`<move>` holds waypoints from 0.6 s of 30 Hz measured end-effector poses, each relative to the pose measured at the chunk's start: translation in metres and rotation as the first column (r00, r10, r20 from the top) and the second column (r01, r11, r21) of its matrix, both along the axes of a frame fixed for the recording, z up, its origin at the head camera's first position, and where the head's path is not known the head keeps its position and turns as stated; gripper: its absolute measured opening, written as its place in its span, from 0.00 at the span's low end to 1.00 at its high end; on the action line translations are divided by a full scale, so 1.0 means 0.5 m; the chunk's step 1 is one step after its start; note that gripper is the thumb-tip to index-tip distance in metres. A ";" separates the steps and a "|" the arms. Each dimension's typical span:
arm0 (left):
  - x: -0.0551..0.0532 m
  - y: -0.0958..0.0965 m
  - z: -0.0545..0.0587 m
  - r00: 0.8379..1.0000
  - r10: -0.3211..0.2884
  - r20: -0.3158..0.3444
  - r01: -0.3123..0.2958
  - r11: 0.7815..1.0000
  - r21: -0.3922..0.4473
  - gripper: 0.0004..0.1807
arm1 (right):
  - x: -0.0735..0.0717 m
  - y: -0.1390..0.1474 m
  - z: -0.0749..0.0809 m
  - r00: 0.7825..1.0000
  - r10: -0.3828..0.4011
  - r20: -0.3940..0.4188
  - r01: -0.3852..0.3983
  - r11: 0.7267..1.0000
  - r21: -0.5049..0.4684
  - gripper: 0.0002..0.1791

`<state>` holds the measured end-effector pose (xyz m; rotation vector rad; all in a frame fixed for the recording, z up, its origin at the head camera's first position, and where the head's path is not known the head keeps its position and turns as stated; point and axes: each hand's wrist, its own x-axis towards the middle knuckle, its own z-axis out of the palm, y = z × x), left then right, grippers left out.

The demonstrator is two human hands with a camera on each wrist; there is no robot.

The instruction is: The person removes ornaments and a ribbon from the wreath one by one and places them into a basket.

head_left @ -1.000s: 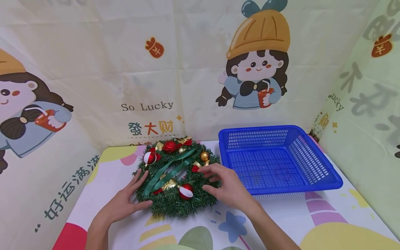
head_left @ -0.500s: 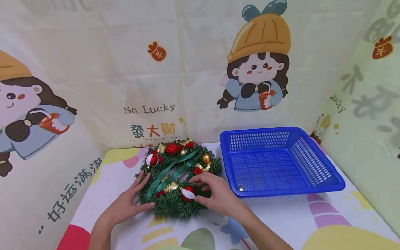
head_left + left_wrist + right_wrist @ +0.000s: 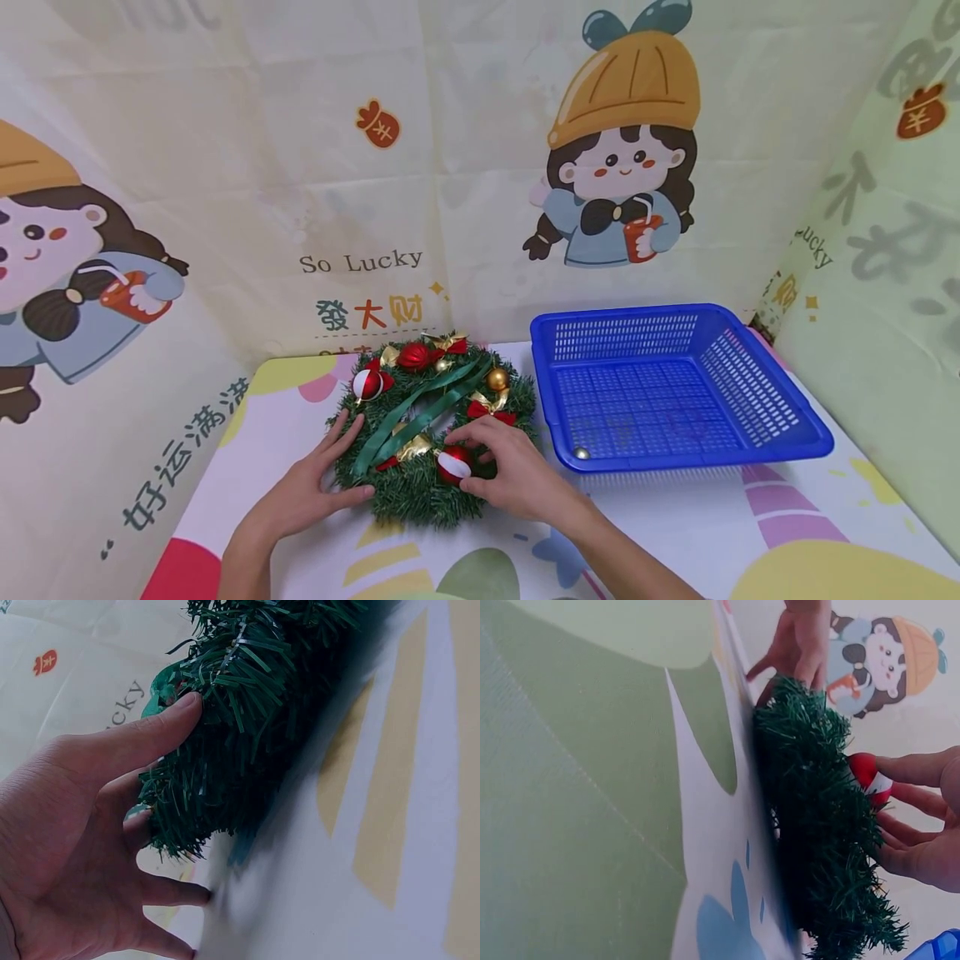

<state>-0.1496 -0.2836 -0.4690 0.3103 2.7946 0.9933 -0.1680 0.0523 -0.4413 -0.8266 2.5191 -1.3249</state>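
Note:
A green Christmas wreath [image 3: 420, 496] lies on the table, dressed with baubles, bows and a dark green ribbon [image 3: 429, 410]. At its front right my right hand [image 3: 510, 467] pinches a red-and-white bauble [image 3: 453, 465] between thumb and fingers. In the right wrist view the thumb presses on that bauble [image 3: 864, 771], which still sits against the needles. My left hand [image 3: 303, 483] rests at the wreath's left edge with fingers spread. The left wrist view has its thumb [image 3: 161, 731] on the needles and two straight fingertips down by the tabletop.
A blue plastic basket [image 3: 686, 458] stands right of the wreath, with a small shiny ball [image 3: 581, 453] in its near left corner. A gold bauble [image 3: 498, 379], a red bauble [image 3: 414, 357] and another red-and-white bauble [image 3: 367, 384] sit on the wreath. Printed cloth walls [image 3: 480, 208] enclose the table.
My right hand has moved left and down from beside the red bow to the front bauble and now pinches it. A small ball has appeared in the basket. The left hand stays on the wreath.

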 end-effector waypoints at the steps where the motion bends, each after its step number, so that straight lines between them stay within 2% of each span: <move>1: 0.000 0.000 0.000 1.000 0.000 0.002 0.000 1.000 -0.001 0.56 | 0.000 -0.002 -0.001 1.000 0.002 -0.004 -0.002 1.000 0.004 0.27; 8: -0.001 0.001 -0.004 1.000 0.010 0.022 -0.010 1.000 0.002 0.56 | 0.002 -0.008 -0.004 1.000 0.012 -0.002 -0.012 1.000 0.015 0.27; 18: 0.001 0.000 -0.006 1.000 0.014 0.008 -0.014 1.000 0.004 0.57 | 0.002 -0.009 -0.003 1.000 0.014 0.013 -0.014 1.000 0.007 0.25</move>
